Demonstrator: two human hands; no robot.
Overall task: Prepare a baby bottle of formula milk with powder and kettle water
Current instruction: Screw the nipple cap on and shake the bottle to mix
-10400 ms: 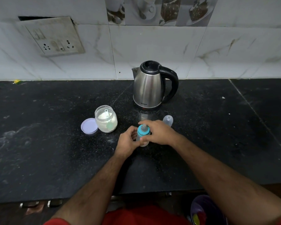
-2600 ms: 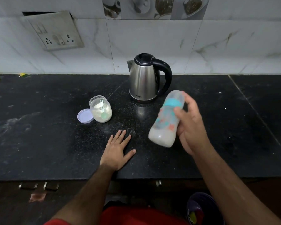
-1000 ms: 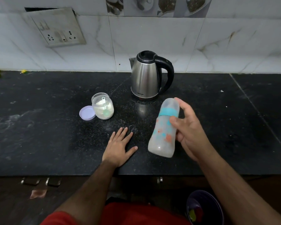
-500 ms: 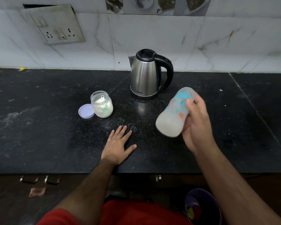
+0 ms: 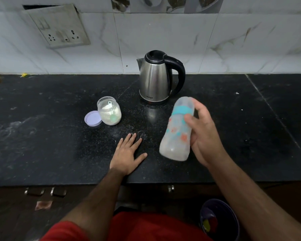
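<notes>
While the right hand (image 5: 202, 134) grips the baby bottle (image 5: 178, 129) in the air, tilted with its capped top leaning away toward the kettle (image 5: 156, 77), the main hazard is a leak or a slip. The bottle looks blurred and holds a cloudy white mix, so it is probably being shaken; if the teal collar (image 5: 182, 110) is not screwed tight, liquid could spray onto the desk (image 5: 42, 136). The fingers wrap only the far side of the body, with the thumb across its front, so a hard swing could throw it out of the grasp. It hangs above the desk, between the kettle and the front edge, just right of the left hand (image 5: 127, 153).

That left hand lies flat on the desk with fingers spread and straight, holding nothing, close to the front edge. The open powder jar (image 5: 109, 113), with a scoop inside, stands beside its lilac lid (image 5: 92, 118), which touches or nearly touches it. Both are well left of the bottle, so a wide swing seems unlikely to tip the jar, but the kettle stands near the bottle's top and could be struck. To the right the dark desk offers plenty of room. Below the front edge a bucket (image 5: 217, 221) sits on the floor, where a dropped bottle might land.
</notes>
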